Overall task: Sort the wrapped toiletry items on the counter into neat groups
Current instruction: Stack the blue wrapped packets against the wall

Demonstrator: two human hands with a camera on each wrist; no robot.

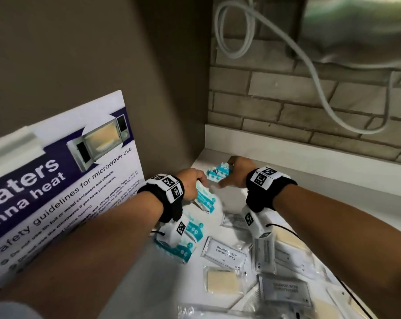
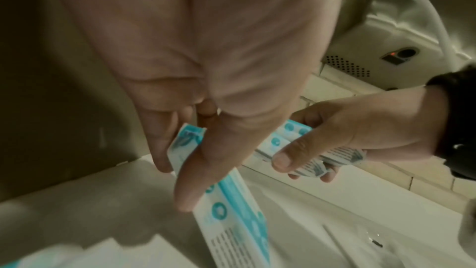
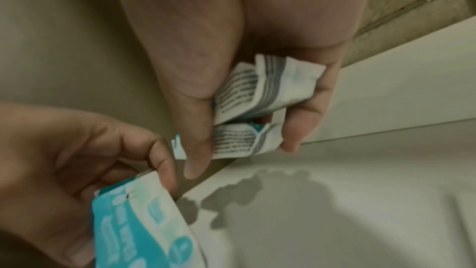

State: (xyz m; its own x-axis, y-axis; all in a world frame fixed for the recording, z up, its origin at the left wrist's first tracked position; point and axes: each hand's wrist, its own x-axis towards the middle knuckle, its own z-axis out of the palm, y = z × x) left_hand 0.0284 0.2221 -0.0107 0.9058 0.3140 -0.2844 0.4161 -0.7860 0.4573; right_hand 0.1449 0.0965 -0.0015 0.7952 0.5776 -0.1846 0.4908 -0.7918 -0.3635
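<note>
A small stack of teal-and-white wipe sachets (image 1: pixel 218 173) sits in the right hand (image 1: pixel 237 172), held above the back corner of the white worktop (image 1: pixel 310 180). The right wrist view shows the thumb on one side and curled fingers (image 3: pixel 306 113) on the other, pinching the sachets between them. Just beside it, the left hand (image 1: pixel 190 184) holds a single teal sachet (image 1: pixel 204 200) that hangs down toward the worktop; its thumb and fingers (image 2: pixel 159 146) are pressed together on the sachet's upper end. The two hands are close but not touching. More teal sachets (image 1: pixel 183 247) lie on the worktop under the left wrist. Nearer the person lie clear packets labelled shampoo with conditioner (image 1: pixel 225 252) and wrapped pale soap bars (image 1: pixel 222 283). A microwave safety poster (image 1: pixel 63 180) leans against the wall at left.
</note>
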